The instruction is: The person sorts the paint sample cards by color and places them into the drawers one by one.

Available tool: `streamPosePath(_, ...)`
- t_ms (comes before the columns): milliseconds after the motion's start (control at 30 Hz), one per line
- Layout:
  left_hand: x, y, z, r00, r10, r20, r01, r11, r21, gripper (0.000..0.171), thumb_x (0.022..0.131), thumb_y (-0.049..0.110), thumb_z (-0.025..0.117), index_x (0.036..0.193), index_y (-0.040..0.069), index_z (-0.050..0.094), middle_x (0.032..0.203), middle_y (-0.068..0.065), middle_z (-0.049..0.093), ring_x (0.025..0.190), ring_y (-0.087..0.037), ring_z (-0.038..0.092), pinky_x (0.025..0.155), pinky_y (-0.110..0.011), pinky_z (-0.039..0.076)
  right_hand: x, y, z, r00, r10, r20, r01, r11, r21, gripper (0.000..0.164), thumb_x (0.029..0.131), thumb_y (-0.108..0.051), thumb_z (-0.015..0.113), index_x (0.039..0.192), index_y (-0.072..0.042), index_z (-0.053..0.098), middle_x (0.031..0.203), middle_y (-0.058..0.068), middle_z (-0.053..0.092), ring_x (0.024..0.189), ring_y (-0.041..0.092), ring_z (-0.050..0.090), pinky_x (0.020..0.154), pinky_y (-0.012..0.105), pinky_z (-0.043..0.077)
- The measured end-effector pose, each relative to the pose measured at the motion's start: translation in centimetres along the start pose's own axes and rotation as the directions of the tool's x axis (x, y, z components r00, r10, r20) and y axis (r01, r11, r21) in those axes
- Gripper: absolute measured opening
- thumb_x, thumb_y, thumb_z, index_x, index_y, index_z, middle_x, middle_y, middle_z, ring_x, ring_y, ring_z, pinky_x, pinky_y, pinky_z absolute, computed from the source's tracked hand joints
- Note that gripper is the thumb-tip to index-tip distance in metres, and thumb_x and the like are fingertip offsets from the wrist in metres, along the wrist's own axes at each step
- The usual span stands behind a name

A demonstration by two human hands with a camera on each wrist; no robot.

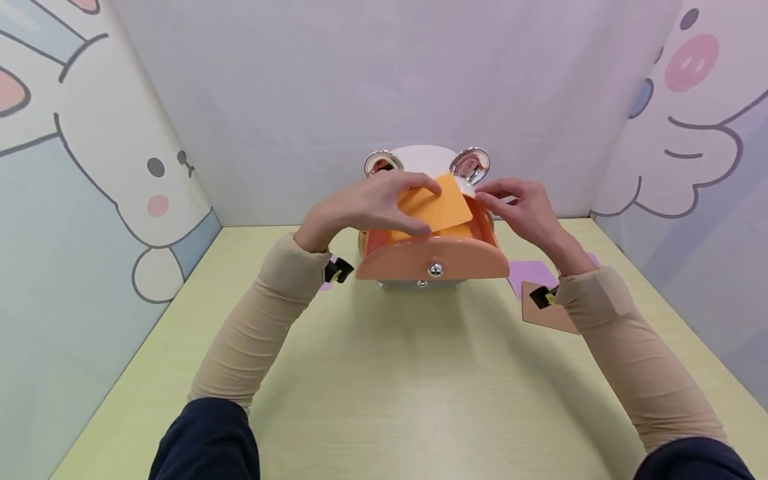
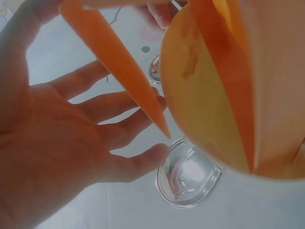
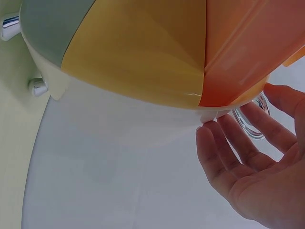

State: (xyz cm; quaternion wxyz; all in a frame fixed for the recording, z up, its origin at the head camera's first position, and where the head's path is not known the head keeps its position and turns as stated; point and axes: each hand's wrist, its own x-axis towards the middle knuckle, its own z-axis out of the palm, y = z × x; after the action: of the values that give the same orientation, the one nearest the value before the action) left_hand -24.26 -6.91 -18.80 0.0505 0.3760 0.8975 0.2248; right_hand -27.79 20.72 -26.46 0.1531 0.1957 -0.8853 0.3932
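A rounded storage box (image 1: pixel 426 157) shaped like a twin-bell alarm clock stands at the back of the table. Its upper orange drawer (image 1: pixel 432 259) is pulled out, with a round silver knob on the front. My left hand (image 1: pixel 372 203) holds an orange card (image 1: pixel 445 203) between thumb and fingers, tilted over the drawer. More orange shows inside the drawer below that card. At the box's right upper edge, my right hand (image 1: pixel 525 207) touches the rim with its fingertips, fingers only slightly bent. The left wrist view shows the orange card (image 2: pixel 116 67) nearly edge-on.
Two silver bell-like discs, left (image 1: pixel 384 162) and right (image 1: pixel 471 165), stick up from the box top. On the table to the right lie a purple sheet (image 1: pixel 531 275) and a brown card (image 1: pixel 546 313). A pale curtain hangs behind; printed panels stand at both sides.
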Motion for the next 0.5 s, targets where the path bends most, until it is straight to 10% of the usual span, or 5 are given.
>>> streamPosePath(500, -0.92, -0.47, 0.54, 0.996, 0.067, -0.060, -0.070, 0.996, -0.053, 0.049, 0.090, 0.030, 0.066, 0.132, 0.009, 0.052, 0.134, -0.006, 0.055, 0.125, -0.021, 0.047, 0.108, -0.039, 0.038, -0.22, 0.10, -0.12, 1.000, -0.005, -0.006, 0.005, 1.000, -0.007, 0.033, 0.094, -0.034, 0.062, 0.115, -0.011, 0.071, 0.109, 0.014, 0.070, 0.090, 0.004, 0.056, 0.073, 0.010, 0.046)
